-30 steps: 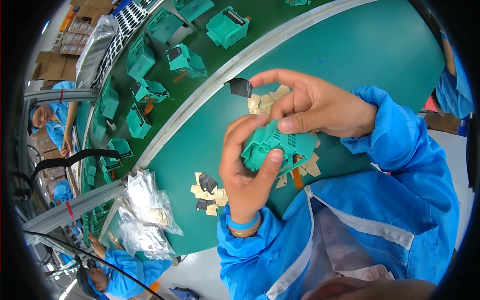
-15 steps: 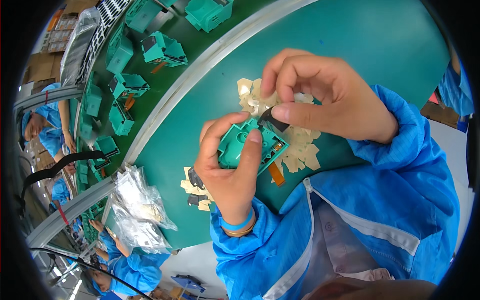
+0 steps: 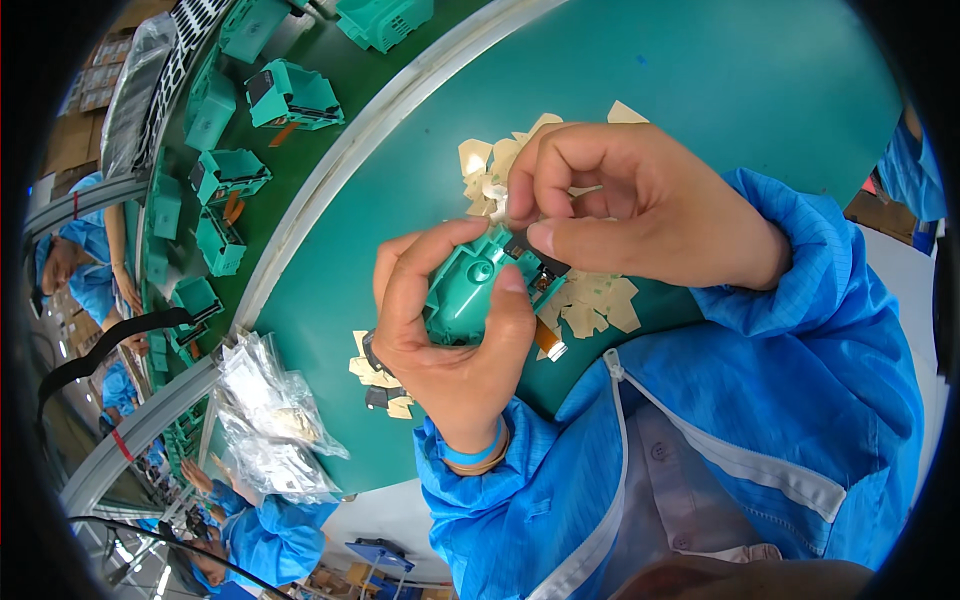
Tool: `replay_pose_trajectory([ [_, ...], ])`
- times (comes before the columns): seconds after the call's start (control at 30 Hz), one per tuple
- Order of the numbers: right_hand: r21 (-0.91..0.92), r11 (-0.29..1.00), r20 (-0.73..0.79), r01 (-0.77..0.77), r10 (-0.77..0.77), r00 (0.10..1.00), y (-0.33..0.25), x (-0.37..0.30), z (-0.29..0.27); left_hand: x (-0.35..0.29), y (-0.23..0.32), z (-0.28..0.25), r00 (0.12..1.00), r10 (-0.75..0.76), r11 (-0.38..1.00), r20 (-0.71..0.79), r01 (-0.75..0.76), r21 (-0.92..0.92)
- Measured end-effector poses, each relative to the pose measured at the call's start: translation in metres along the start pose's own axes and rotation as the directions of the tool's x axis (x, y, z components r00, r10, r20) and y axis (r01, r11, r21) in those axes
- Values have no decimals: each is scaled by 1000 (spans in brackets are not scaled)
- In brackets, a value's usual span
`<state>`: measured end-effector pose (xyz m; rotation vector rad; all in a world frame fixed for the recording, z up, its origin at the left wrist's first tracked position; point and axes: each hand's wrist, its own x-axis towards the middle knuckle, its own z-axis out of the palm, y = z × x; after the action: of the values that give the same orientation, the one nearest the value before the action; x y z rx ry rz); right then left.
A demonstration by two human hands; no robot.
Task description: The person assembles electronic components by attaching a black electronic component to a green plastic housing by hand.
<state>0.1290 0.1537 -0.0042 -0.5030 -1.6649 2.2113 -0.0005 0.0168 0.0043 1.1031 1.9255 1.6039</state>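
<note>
The left hand (image 3: 445, 365) grips the housing (image 3: 460, 295) between thumb and fingers, apparently to steady its edge toward the right hand (image 3: 660, 205), whose thumb meets the black piece (image 3: 517, 246) there, though I cannot tell whether the curled fingers pinch it, above papers (image 3: 605, 305).

Bright light glares off plastic bags (image 3: 272, 412); edges bend.

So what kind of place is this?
Probably a factory assembly line: many boxy green plastic housings are lined up beyond the table, people in blue work clothes are nearby, and the left hand holds a similar hollow green plastic piece.
</note>
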Motion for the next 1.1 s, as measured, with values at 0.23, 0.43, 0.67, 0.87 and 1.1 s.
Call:
replay_pose_trajectory([
  [0.23,-26,1000,-8,-12,11,1000,3,-1,-1,-1,-3,3,1000,30,998,-6,-29,48],
  [0.43,-33,999,-24,-15,14,1000,4,-1,-1,-1,-2,4,1000,19,998,-7,-19,59],
  [0.67,-22,1000,-28,-15,15,999,4,0,-2,-1,-3,5,1000,21,996,-7,-20,88],
  [0.87,-28,1000,-32,14,-14,999,4,0,-2,-1,-2,4,1000,11,995,-2,-11,96],
  [1.1,-49,999,-43,0,-3,999,3,0,-4,-1,-5,5,998,-61,997,8,61,-55],
])
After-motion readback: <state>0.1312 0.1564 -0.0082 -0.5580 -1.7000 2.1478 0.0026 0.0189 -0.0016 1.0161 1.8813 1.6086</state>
